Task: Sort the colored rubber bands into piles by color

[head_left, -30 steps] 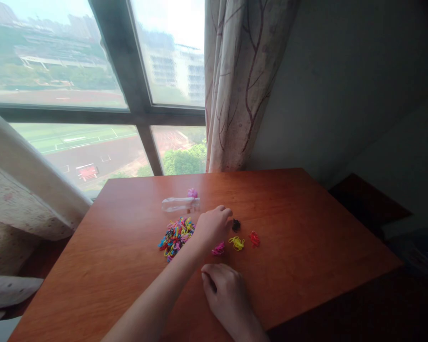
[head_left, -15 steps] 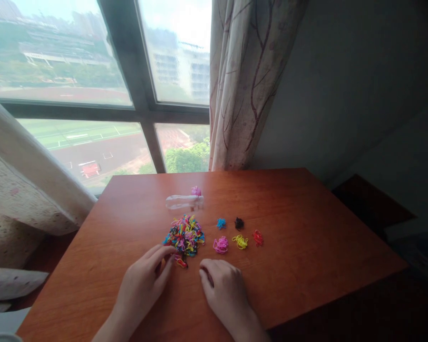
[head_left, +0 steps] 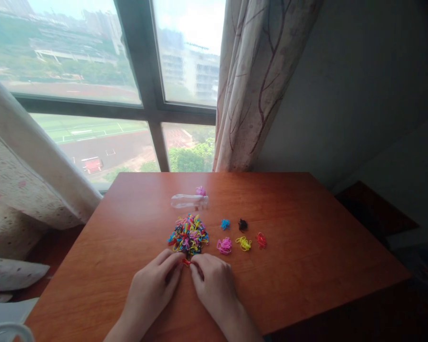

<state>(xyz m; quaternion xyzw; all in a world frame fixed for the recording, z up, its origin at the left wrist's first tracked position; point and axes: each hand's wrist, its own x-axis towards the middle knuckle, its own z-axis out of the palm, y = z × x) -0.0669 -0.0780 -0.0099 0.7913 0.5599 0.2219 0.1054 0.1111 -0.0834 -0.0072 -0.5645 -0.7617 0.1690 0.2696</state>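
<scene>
A mixed heap of small coloured rubber bands (head_left: 188,234) lies mid-table. To its right sit small sorted clusters: blue (head_left: 225,224), black (head_left: 242,224), pink (head_left: 224,245), yellow (head_left: 243,243) and red (head_left: 261,240). My left hand (head_left: 153,290) and my right hand (head_left: 212,285) meet just in front of the heap, fingertips pinched together on a red rubber band (head_left: 186,261). A clear plastic bottle (head_left: 189,201) lies on its side behind the heap, with a pink cap (head_left: 200,191) beside it.
The wooden table (head_left: 306,247) stands against a window, with a patterned curtain (head_left: 260,85) at the back right and a pale curtain (head_left: 17,156) at the left. A dark lower surface (head_left: 374,211) sits off the table's right edge.
My left hand drew back from the blue cluster to the near side of the heap. My right hand slid left to meet it, and both now pinch a red band.
</scene>
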